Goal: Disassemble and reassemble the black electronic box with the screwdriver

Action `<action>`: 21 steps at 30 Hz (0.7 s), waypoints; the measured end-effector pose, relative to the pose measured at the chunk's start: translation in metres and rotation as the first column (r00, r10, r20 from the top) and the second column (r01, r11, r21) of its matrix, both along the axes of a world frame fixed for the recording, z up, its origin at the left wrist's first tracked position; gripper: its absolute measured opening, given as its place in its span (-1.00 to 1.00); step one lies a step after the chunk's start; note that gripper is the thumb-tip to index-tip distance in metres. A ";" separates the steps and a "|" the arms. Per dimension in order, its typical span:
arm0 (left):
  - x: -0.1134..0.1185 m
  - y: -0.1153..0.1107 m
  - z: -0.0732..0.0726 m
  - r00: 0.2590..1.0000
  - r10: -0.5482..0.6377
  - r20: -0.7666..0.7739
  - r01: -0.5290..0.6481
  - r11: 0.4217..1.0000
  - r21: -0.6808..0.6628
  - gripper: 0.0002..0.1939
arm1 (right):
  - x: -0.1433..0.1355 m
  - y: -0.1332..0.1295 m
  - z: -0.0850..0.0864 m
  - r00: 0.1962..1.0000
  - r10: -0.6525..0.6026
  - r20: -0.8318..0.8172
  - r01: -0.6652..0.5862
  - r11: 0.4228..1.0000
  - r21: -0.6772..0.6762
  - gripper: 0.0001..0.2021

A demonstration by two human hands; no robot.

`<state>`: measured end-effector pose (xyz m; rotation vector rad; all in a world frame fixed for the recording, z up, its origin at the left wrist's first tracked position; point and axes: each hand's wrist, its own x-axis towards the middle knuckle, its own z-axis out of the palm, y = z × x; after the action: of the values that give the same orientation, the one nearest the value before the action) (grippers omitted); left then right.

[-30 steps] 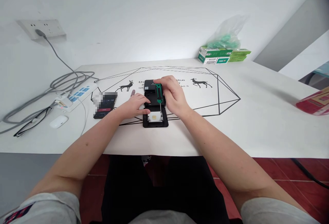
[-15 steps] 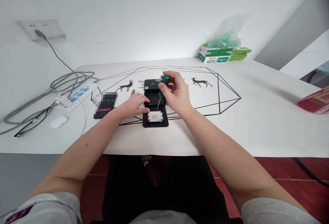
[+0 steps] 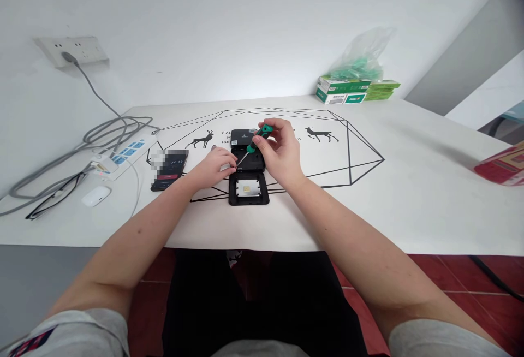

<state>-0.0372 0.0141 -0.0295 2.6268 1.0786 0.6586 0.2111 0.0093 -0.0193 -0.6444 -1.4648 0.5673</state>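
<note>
My right hand (image 3: 282, 152) grips a green-and-black screwdriver (image 3: 262, 136). Its thin metal shaft slants down to the left, and the tip ends at the fingertips of my left hand (image 3: 215, 168). The left thumb and fingers are closed together there, by the left edge of a black plastic casing (image 3: 251, 161); whatever they pinch is too small to make out. Nearer me lies a black frame (image 3: 232, 197) with a silvery plate (image 3: 254, 188) and a small gold patch inside. Behind the casing is a flat black piece (image 3: 242, 137) with small labels.
To the left lie a phone (image 3: 174, 168), a white power strip (image 3: 131, 152) with coiled grey cable, a white earbud case (image 3: 96, 196) and eyeglasses (image 3: 55, 198). Green-and-white boxes (image 3: 344, 84) with a plastic bag (image 3: 360, 59) stand by the wall. A red package (image 3: 501, 166) sits at the right.
The screwdriver tip has swung from the frame's upper edge to my left fingertips, and the tool leans more. My left thumb has moved up off the frame and closed toward the fingers.
</note>
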 end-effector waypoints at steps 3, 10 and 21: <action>-0.005 0.009 -0.006 0.989 0.142 -0.041 -0.139 0.988 0.072 -0.82 | 0.002 0.000 0.002 0.999 -0.047 0.015 0.047 0.999 0.016 -0.65; -0.013 0.023 -0.016 0.859 0.488 -0.156 -0.464 0.870 0.170 -0.72 | 0.005 -0.002 0.007 0.991 -0.119 0.068 0.119 0.993 -0.004 -0.67; -0.019 0.024 -0.018 0.876 0.478 -0.065 -0.469 0.875 0.119 -0.59 | 0.020 0.010 0.018 0.929 -0.306 0.207 0.318 0.947 -0.031 -0.62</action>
<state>-0.0560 0.0377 -0.0477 2.5001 1.7946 0.7003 0.2315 0.0189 -0.0013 -0.9883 -1.4952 0.3071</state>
